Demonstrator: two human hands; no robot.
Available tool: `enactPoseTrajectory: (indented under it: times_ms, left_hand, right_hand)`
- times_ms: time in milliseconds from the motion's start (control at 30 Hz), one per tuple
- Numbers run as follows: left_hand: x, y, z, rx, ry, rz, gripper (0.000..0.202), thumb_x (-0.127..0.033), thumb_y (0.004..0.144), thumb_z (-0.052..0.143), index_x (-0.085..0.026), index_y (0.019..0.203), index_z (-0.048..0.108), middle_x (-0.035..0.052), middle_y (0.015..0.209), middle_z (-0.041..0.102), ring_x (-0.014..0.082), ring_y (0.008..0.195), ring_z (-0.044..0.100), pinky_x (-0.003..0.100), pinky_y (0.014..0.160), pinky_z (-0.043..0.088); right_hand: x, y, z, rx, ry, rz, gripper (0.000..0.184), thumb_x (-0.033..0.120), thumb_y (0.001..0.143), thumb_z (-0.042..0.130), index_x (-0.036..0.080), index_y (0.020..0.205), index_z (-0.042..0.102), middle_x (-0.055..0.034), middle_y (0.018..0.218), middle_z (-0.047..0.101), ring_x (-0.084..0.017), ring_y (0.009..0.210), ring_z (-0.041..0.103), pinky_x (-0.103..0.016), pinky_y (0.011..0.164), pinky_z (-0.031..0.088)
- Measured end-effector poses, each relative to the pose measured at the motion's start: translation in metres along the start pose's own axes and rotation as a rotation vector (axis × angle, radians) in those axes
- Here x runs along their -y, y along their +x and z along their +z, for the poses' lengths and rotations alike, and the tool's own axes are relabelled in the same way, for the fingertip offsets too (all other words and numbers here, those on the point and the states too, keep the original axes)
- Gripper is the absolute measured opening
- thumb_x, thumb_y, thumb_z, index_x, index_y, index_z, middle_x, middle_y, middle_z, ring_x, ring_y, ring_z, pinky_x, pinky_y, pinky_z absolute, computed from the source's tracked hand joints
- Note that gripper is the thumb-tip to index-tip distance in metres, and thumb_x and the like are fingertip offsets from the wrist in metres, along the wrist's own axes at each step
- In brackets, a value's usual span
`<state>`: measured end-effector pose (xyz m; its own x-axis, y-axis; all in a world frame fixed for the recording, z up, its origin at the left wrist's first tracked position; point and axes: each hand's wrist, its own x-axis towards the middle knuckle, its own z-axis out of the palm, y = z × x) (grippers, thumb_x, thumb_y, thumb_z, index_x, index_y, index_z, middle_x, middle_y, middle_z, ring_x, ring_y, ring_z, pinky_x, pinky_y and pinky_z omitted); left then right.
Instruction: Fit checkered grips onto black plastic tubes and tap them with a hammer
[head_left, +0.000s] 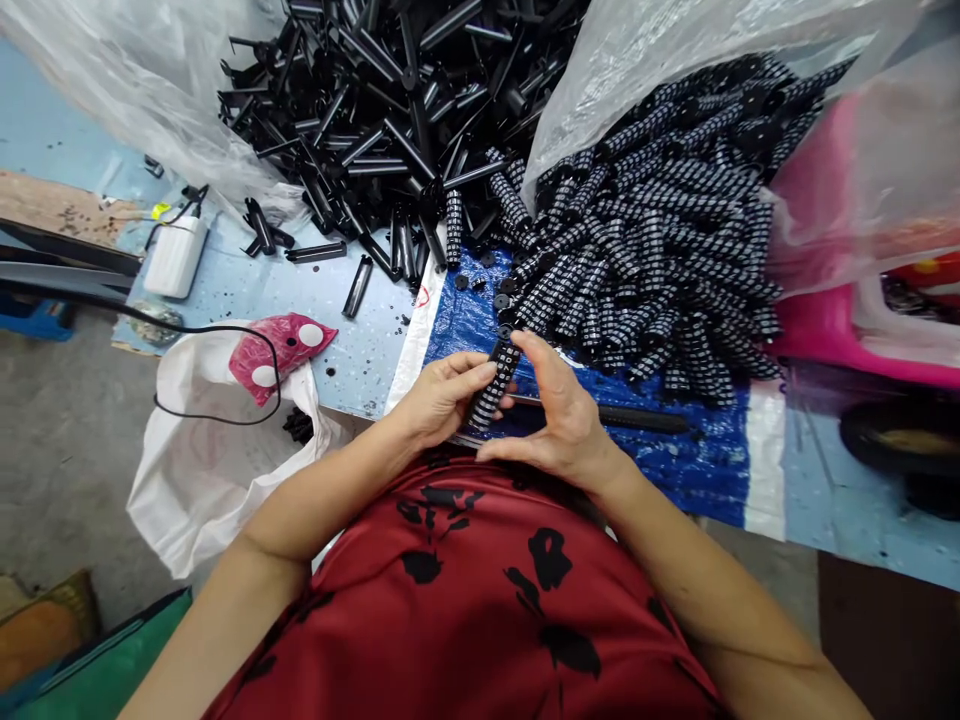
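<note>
A short black tube with rows of small white squares (493,385) is tilted in front of my body, its upper end leaning right. My left hand (444,398) is closed round its left side, the thumb lying across the front. My right hand (559,410) is spread, with thumb and index finger wide apart. Its index fingertip is at the tube's upper end, and the thumb lies just below the lower end. Whether that thumb touches the tube I cannot tell. Behind the hands lies a big heap of similar white-patterned tubes (645,260).
Plain black plastic pieces (360,120) are heaped at the back left. A blue sheet (720,470) covers the table under a long black bar (645,418). A pink crate (817,220) stands right. Left are a white bag (195,480), a pink pouch (277,352) and a cable (217,415).
</note>
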<state>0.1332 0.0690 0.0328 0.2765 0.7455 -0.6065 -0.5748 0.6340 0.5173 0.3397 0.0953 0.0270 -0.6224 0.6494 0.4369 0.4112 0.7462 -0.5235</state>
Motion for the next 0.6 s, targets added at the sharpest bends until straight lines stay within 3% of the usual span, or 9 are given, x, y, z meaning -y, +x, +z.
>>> enactPoseTrajectory:
  times_ms: [33, 100, 167, 233, 333, 433, 600]
  left_hand:
    - [0.000, 0.003, -0.007, -0.034, 0.065, 0.077, 0.065, -0.056, 0.065, 0.099, -0.015, 0.102, 0.066, 0.0059, 0.087, 0.075, 0.0179, 0.072, 0.072, 0.030, 0.068, 0.057]
    - [-0.002, 0.007, -0.025, -0.104, 0.305, 0.286, 0.057, -0.056, 0.072, 0.094, -0.015, 0.103, 0.068, 0.0047, 0.087, 0.074, 0.0157, 0.072, 0.069, 0.028, 0.069, 0.054]
    - [-0.008, 0.008, -0.044, -0.175, 0.672, 0.497, 0.041, -0.048, 0.081, 0.087, -0.015, 0.103, 0.074, 0.0053, 0.090, 0.074, 0.0157, 0.079, 0.067, 0.029, 0.076, 0.051]
    - [-0.016, 0.008, -0.060, -0.236, 1.061, 0.592, 0.026, -0.036, 0.086, 0.082, -0.016, 0.102, 0.078, 0.0064, 0.095, 0.074, 0.0174, 0.087, 0.065, 0.032, 0.083, 0.048]
    - [-0.029, 0.008, -0.069, -0.238, 1.382, 0.502, 0.024, -0.031, 0.082, 0.087, -0.017, 0.099, 0.080, 0.0060, 0.095, 0.072, 0.0185, 0.088, 0.063, 0.032, 0.083, 0.044]
    - [-0.038, 0.012, -0.067, -0.164, 1.406, 0.363, 0.031, -0.037, 0.078, 0.091, -0.016, 0.096, 0.078, 0.0026, 0.085, 0.067, 0.0158, 0.077, 0.057, 0.030, 0.073, 0.039]
    - [-0.049, 0.019, -0.058, -0.132, 1.429, 0.228, 0.031, -0.035, 0.078, 0.090, -0.015, 0.084, 0.067, -0.0020, 0.073, 0.058, 0.0127, 0.068, 0.048, 0.029, 0.067, 0.030]
  right_hand:
    - [-0.003, -0.005, -0.004, 0.030, -0.046, 0.018, 0.124, 0.075, 0.078, 0.076, 0.003, 0.168, 0.029, -0.0232, 0.159, 0.049, -0.033, 0.155, 0.047, -0.046, 0.129, 0.045]
    - [-0.010, -0.019, -0.011, 0.089, -0.209, 0.053, 0.092, 0.062, 0.086, 0.077, 0.006, 0.154, 0.049, -0.0177, 0.146, 0.062, -0.032, 0.143, 0.056, -0.045, 0.121, 0.049]
    - [-0.016, -0.034, -0.018, 0.153, -0.383, 0.083, 0.042, 0.040, 0.092, 0.077, 0.014, 0.123, 0.067, -0.0072, 0.116, 0.072, -0.023, 0.113, 0.066, -0.036, 0.101, 0.052]
    - [-0.018, -0.040, -0.022, 0.171, -0.443, 0.100, 0.018, 0.029, 0.094, 0.075, 0.016, 0.104, 0.068, -0.0032, 0.096, 0.070, -0.016, 0.090, 0.061, -0.030, 0.086, 0.049]
    - [-0.009, -0.026, -0.022, 0.063, -0.384, 0.112, 0.009, 0.021, 0.099, 0.066, 0.014, 0.104, 0.067, -0.0037, 0.091, 0.068, -0.013, 0.084, 0.058, -0.027, 0.080, 0.047]
    - [0.000, 0.000, -0.015, -0.063, -0.329, 0.090, 0.013, 0.019, 0.103, 0.058, 0.014, 0.110, 0.067, -0.0054, 0.094, 0.069, -0.011, 0.083, 0.059, -0.024, 0.080, 0.046]
    - [0.004, 0.022, 0.001, 0.098, -0.467, -0.030, 0.013, 0.026, 0.100, 0.066, 0.014, 0.105, 0.070, -0.0019, 0.076, 0.060, -0.013, 0.072, 0.051, -0.028, 0.071, 0.040]
